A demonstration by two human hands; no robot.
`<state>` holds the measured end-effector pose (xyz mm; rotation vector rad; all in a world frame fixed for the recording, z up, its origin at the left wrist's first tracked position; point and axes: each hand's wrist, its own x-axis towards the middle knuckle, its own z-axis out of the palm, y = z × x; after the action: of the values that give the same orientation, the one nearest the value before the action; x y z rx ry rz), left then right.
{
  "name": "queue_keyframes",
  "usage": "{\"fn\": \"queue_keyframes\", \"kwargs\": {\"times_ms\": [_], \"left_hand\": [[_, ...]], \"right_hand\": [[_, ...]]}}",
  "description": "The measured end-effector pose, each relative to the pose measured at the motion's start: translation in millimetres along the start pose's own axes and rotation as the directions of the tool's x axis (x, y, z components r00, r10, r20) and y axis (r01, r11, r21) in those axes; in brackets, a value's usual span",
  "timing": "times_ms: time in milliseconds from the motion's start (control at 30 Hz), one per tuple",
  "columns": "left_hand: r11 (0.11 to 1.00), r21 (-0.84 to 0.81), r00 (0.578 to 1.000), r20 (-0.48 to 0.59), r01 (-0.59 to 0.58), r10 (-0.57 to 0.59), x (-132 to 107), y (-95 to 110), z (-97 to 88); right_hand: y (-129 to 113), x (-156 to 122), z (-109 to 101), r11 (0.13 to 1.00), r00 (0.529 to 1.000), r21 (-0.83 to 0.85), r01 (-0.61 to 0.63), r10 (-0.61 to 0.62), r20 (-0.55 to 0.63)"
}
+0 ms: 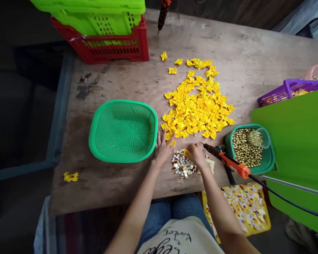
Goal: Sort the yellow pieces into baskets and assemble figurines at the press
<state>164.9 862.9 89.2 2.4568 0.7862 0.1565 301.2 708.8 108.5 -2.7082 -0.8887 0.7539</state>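
My left hand lies on the table with its fingers spread, beside the green basket and at the near edge of a heap of yellow flower-shaped pieces. One small yellow piece lies by its fingertips. My right hand is closed, its fingers pinched on a yellow flower-shaped piece. Below that hand is a pile of small white and gold parts. The green basket holds nothing. A black-and-orange pen-like tool with a cable points its tip close to my right hand.
A green tub of gold beads stands at the right, near a green panel and purple basket. Stacked red and lime crates stand back left. A second tool hangs above the table. A yellow tray sits below.
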Motion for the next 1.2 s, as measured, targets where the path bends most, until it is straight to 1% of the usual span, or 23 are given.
{"fn": "queue_keyframes", "kwargs": {"times_ms": [67,167,267,333,367,433,467,500,533,567,600,667,733,767,833,867,933,1000,1067,1133,1200], "left_hand": [[0.997,0.048,0.998,0.029,-0.059,0.057,16.8,-3.0,0.0],[0.989,0.074,0.991,0.051,-0.129,0.125,35.6,-5.6,3.6],[0.987,0.07,0.989,0.022,-0.147,0.145,49.0,-8.3,8.6],[0.989,0.053,0.99,-0.013,-0.139,0.139,53.9,-11.0,12.4],[0.99,0.039,0.99,-0.031,-0.136,0.137,55.0,-12.6,14.2],[0.991,0.003,0.989,-0.064,-0.134,0.134,55.1,-15.5,17.4],[0.991,-0.019,0.988,-0.085,-0.132,0.13,54.7,-16.4,18.6],[0.992,-0.041,0.987,-0.112,-0.122,0.117,54.6,-16.6,19.6],[0.993,-0.065,0.985,-0.143,-0.103,0.092,55.2,-15.9,20.3],[0.993,-0.09,0.983,-0.176,-0.074,0.057,56.8,-14.3,20.9],[0.993,-0.113,0.979,-0.205,-0.04,0.016,59.7,-11.8,21.4],[0.987,-0.156,0.968,-0.242,0.027,-0.065,69.8,-4.4,22.6],[0.975,-0.212,0.956,-0.266,0.066,-0.122,83.9,4.7,24.2],[0.965,-0.253,0.948,-0.285,0.07,-0.144,91.5,9.4,25.2],[0.931,-0.36,0.924,-0.336,0.055,-0.184,105.9,18.1,27.7],[0.905,-0.423,0.911,-0.357,0.039,-0.206,112.1,22.1,29.2],[0.829,-0.56,0.9,-0.363,-0.004,-0.241,122.1,29.6,32.6],[0.726,-0.686,0.912,-0.327,-0.05,-0.246,129.7,36.6,35.9],[0.636,-0.767,0.93,-0.287,-0.081,-0.228,135.7,43.7,37.6],[0.589,-0.804,0.943,-0.255,-0.084,-0.213,139.8,51.6,34.5],[0.57,-0.818,0.948,-0.24,-0.081,-0.21,139.3,60.6,22.7]], "right_hand": [[-1.4,-12.0,5.2,0.998,0.999,-0.043,-0.042,0.043,0.026],[-1.5,-14.6,7.8,0.998,0.999,0.049,-0.033,0.034,-0.024],[1.4,-5.6,3.9,0.963,0.993,0.258,-0.073,0.095,-0.071],[0.1,4.1,0.9,0.894,0.985,0.439,-0.091,0.147,-0.095],[-2.6,10.0,0.1,0.852,0.979,0.517,-0.081,0.166,-0.12],[-12.1,23.5,0.8,0.8,0.951,0.599,-0.023,0.202,-0.234],[-18.3,31.2,2.3,0.803,0.922,0.596,0.004,0.228,-0.314],[-25.0,39.3,4.5,0.821,0.882,0.571,0.011,0.26,-0.392],[-31.6,47.9,7.4,0.844,0.841,0.536,-0.007,0.295,-0.454],[-37.9,56.7,10.6,0.864,0.809,0.502,-0.042,0.324,-0.49],[-43.6,65.6,14.0,0.876,0.798,0.476,-0.075,0.339,-0.499],[-53.2,82.6,20.5,0.891,0.814,0.445,-0.084,0.319,-0.485],[-60.9,96.7,25.0,0.906,0.825,0.423,-0.028,0.26,-0.501],[-64.4,102.1,26.1,0.91,0.817,0.414,0.008,0.233,-0.528],[-71.0,109.5,26.0,0.903,0.778,0.421,0.084,0.204,-0.594],[-73.7,111.7,24.9,0.883,0.759,0.45,0.132,0.202,-0.619],[-77.0,114.7,21.3,0.804,0.742,0.551,0.225,0.225,-0.632],[-75.9,117.3,16.5,0.714,0.747,0.652,0.255,0.283,-0.601],[-70.7,119.8,10.7,0.665,0.767,0.713,0.223,0.331,-0.55],[-64.9,120.4,3.7,0.641,0.792,0.746,0.184,0.353,-0.499],[-64.5,116.1,-5.2,0.612,0.81,0.769,0.185,0.349,-0.472]]}}
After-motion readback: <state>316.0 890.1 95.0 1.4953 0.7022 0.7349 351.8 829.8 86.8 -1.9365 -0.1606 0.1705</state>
